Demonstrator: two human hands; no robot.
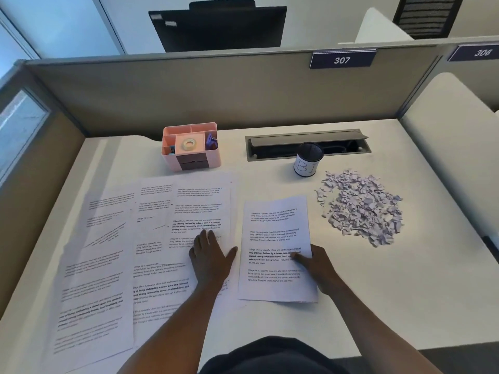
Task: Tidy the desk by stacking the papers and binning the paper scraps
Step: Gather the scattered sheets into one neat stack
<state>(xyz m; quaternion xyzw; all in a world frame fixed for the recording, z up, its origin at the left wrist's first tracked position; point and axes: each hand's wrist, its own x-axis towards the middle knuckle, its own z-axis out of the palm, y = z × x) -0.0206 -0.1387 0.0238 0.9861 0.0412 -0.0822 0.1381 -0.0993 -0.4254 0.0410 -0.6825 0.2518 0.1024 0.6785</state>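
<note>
Stacking is beginning: the right hand (316, 267) is pinching a loose sheet (275, 233), fingers probably underneath; the left hand (210, 259) is lying flat on the spread papers (113, 252), which need gathering next.

— Where is the table (391, 279) free?
— On the right front, below the scrap pile (361, 206) and beside the single sheet (275, 233). There is also a narrow strip between that sheet and the spread papers (113, 252).
— And at the back?
— The pink organizer (191, 147), the black cup (307, 160) and the open cable slot (351, 147) stand there, close before the partition (216, 95). Between organizer and cup there is a bare gap.
</note>
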